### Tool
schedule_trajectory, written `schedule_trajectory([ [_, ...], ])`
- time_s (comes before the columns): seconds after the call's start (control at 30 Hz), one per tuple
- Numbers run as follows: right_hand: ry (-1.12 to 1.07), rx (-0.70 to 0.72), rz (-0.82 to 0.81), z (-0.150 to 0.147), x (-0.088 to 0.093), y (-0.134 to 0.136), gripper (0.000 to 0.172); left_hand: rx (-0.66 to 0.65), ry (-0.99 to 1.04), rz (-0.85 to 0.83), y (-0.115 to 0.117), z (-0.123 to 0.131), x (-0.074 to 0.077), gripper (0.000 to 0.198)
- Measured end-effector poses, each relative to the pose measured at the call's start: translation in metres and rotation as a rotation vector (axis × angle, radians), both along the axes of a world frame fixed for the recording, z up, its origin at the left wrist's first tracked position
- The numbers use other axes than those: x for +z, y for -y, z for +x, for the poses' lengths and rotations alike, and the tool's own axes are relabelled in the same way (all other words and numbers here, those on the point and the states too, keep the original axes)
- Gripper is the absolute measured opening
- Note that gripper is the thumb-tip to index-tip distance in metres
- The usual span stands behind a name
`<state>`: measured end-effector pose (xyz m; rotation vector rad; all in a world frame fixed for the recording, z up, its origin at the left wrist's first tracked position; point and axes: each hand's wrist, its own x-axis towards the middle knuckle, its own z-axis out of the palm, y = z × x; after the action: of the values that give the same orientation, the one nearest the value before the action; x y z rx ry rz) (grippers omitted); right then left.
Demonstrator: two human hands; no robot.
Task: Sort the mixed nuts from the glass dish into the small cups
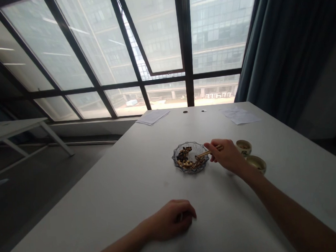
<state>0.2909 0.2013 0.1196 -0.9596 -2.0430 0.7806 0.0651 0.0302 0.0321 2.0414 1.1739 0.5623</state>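
Note:
My right hand [227, 155] is closed around a pair of wooden chopsticks [208, 152], whose tips reach into a clear glass dish [191, 157] of mixed dark and pale nuts or beans. Two small pale cups stand just right of that hand, one further back [244, 147] and one nearer [257, 163]. My left hand [171, 218] rests on the white table [132, 190] nearer to me, fingers curled under into a loose fist with nothing visible in it.
Sheets of paper lie at the table's far edge, one stack at the left [153, 117] and loose ones at the right [240, 116]. Another white table [13, 129] stands off to the left. Large windows and a dark curtain [289, 48] are behind.

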Motion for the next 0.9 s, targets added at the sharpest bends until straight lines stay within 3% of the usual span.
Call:
schedule_trajectory([
  [0.9, -0.178, -0.034, -0.086, -0.011, -0.025, -0.009, 0.051, 0.000, -0.044, -0.010, 0.000, 0.000, 0.003, 0.021],
])
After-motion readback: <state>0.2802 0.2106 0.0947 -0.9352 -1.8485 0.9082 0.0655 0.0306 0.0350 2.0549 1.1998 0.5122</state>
